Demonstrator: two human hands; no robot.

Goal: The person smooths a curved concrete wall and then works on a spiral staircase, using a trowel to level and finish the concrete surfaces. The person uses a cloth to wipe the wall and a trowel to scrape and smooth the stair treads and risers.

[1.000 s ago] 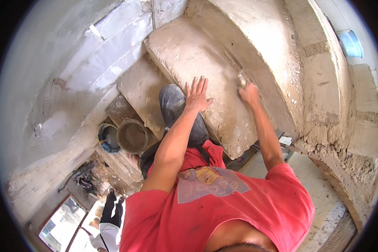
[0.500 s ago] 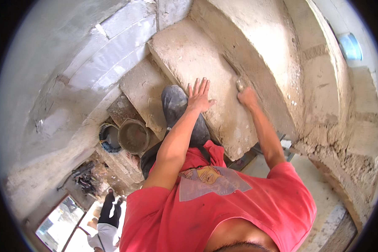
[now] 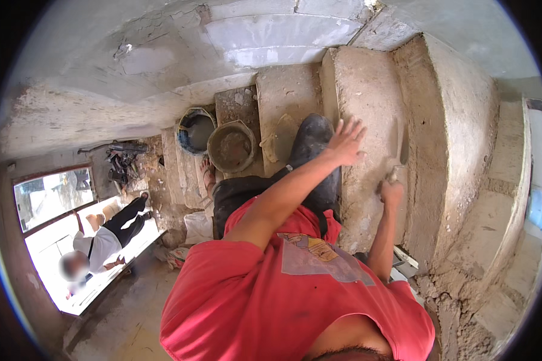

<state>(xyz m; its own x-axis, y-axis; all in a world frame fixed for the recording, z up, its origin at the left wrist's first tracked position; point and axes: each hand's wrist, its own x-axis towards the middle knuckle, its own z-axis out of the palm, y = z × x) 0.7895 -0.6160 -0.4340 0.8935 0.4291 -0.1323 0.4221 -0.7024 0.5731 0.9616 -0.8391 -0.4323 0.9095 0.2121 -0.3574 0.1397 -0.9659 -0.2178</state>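
My right hand (image 3: 392, 191) is wrapped round the handle of a trowel (image 3: 398, 143). The narrow blade points away from me, along the inner corner where the concrete step (image 3: 367, 84) meets the riser (image 3: 424, 120). Fingers spread, my left hand (image 3: 345, 143) is by the front edge of the same step, just past my bent knee (image 3: 316, 129). It holds nothing; whether the palm presses on the step I cannot tell.
Lower steps to the left bear a bucket of grey mix (image 3: 232, 146) and a dark bucket (image 3: 196, 130). Higher steps (image 3: 470, 102) rise at the right, with crumbly mortar (image 3: 457, 307) nearby. A person in a white shirt (image 3: 105, 246) is at the far lower left.
My view has swung, so the stairs appear turned and the buckets and other person sit more fully in sight. The trowel blade now shows clearly. My left hand stays spread near the step's edge.
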